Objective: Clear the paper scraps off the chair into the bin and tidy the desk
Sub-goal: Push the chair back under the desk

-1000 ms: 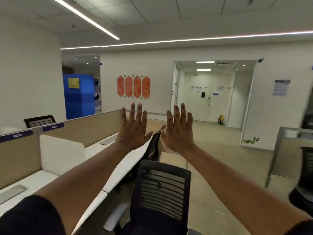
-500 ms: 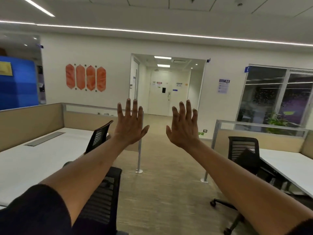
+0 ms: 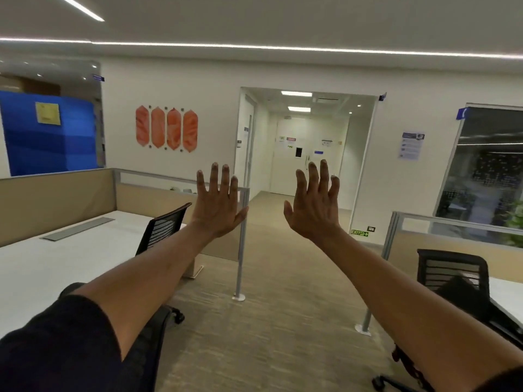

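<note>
Both my arms are stretched out in front of me at chest height. My left hand is raised with its back toward me, fingers spread, holding nothing. My right hand is held the same way, a hand's width to its right, also bare. A white desk runs along the left with a black mesh chair pushed up to its far end. A second black mesh chair stands at the right beside another white desk. No paper scraps and no bin show in this view.
A grey partition post stands on the floor between the left desk and the aisle. Another post and a beige divider edge the right cubicle. The carpeted aisle leads to a doorway in the far wall.
My view has swung to the right, from the left row of desks to the aisle and the right cubicle. Both hands have stayed raised and spread in front of me.
</note>
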